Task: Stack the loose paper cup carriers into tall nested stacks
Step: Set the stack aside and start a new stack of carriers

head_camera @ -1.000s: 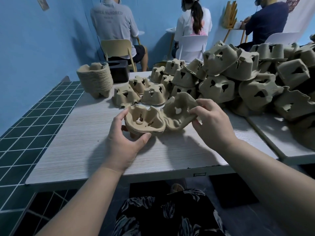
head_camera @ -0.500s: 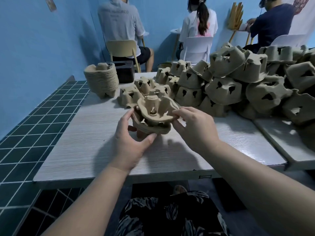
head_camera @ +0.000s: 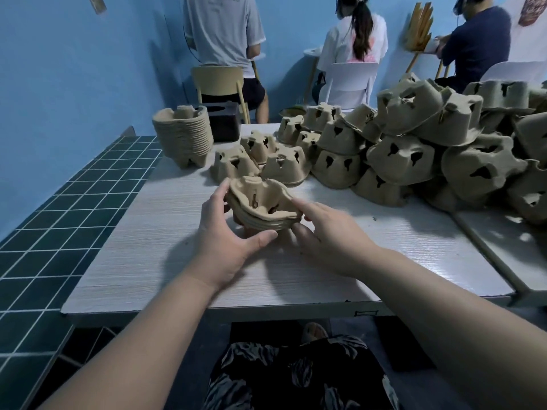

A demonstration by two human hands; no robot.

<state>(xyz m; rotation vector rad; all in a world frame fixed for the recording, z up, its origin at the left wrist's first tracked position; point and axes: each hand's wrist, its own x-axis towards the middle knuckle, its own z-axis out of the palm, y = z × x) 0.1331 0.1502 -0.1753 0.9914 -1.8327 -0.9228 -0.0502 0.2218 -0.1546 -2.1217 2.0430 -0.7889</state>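
A short nested stack of brown pulp cup carriers (head_camera: 262, 205) sits cups-up on the pale wooden table (head_camera: 165, 261). My left hand (head_camera: 225, 235) grips its left side, thumb at the front and fingers behind. My right hand (head_camera: 331, 235) touches its right edge with spread fingers. A tall finished stack (head_camera: 183, 134) stands at the far left of the table. A big heap of loose upside-down carriers (head_camera: 414, 149) fills the right and back.
A black box (head_camera: 223, 121) stands behind the tall stack. A second table (head_camera: 509, 255) adjoins on the right under the heap. Three people sit on chairs at the back, facing away. Dark green tiled ledge (head_camera: 59, 208) runs along the left.
My right hand brought a loose carrier from the right onto the stack in my left hand, pressed it in, and it now sits nested with the fingers loosened at its edge.
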